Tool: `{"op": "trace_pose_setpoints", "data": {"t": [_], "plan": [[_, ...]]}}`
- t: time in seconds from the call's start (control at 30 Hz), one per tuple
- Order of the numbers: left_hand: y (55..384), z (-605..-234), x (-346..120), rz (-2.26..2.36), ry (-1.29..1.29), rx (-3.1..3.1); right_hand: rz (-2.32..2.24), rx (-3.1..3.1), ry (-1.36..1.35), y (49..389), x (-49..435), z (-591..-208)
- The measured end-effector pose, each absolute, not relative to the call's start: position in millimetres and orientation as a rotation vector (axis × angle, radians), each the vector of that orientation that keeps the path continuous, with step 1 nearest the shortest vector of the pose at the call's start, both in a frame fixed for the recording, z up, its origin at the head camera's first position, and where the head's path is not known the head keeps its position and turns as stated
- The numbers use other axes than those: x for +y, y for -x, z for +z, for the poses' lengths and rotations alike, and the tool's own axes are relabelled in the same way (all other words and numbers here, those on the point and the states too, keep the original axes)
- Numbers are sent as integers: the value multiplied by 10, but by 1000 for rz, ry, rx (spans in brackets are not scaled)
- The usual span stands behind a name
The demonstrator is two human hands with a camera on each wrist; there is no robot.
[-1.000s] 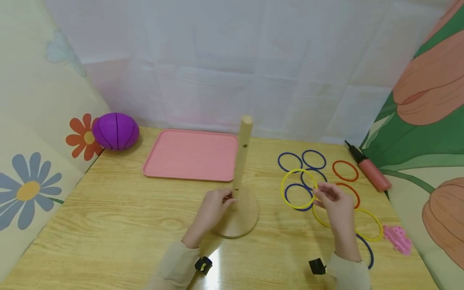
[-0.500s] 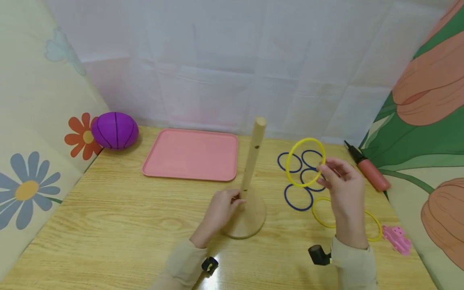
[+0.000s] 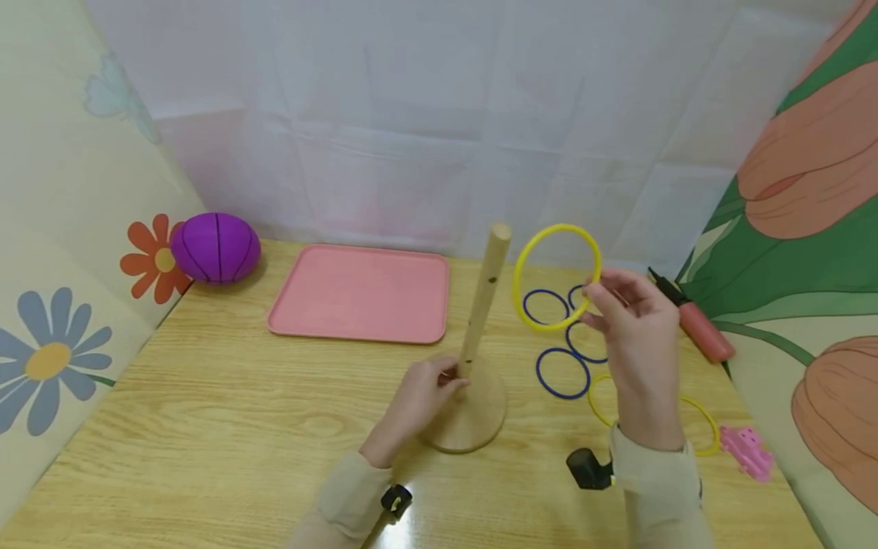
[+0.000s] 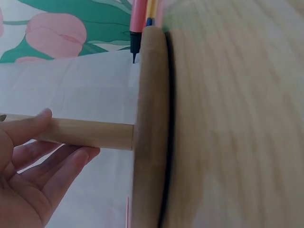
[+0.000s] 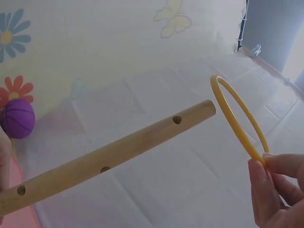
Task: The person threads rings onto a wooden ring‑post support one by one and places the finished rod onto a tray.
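A wooden post (image 3: 482,313) rises from a round wooden base (image 3: 483,419) near the table's middle, leaning right in the head view. My left hand (image 3: 418,396) grips it low down; the left wrist view shows the thumb on one side of the post (image 4: 104,134) and the fingers on the other. With thumb and fingertips, my right hand (image 3: 638,320) pinches a yellow ring (image 3: 517,278) by its edge. The ring is held up to the right of the post's top. Seen from the right wrist, the ring (image 5: 231,117) tilts close beside the post's end, apart from it.
Several blue rings (image 3: 538,374) and yellow rings (image 3: 716,427) lie on the right, partly behind my right arm. Beyond them are a red hand pump (image 3: 706,332) and a pink toy (image 3: 748,451). A pink tray (image 3: 360,293) and a purple ball (image 3: 216,248) lie at the back left.
My right hand has lifted the yellow ring from low over the blue rings, then carried it left toward the post's top. The post and my left hand have shifted right.
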State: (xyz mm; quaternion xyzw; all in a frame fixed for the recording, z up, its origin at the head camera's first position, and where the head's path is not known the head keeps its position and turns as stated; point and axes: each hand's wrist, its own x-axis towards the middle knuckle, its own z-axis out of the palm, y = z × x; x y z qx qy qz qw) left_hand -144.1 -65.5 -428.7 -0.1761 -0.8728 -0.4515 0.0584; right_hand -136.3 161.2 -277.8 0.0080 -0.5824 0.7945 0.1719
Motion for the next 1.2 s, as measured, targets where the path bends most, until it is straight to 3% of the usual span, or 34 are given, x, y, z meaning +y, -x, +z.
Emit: {"op": "trace_pose_setpoints", "data": {"t": [0.27, 0.43, 1.2], "plan": [[1416, -4212, -816, -1453, 535, -2747, 2250, -1726, -16, 1447, 1474, -2708], [1417, -4199, -999, -1343, 678, -2832, 2231, -1768, -45, 1506, 1411, -2699], [1535, -4406, -1438, -1255, 877, -2999, 2283, -1764, -70, 1658, 1243, -2845]]}}
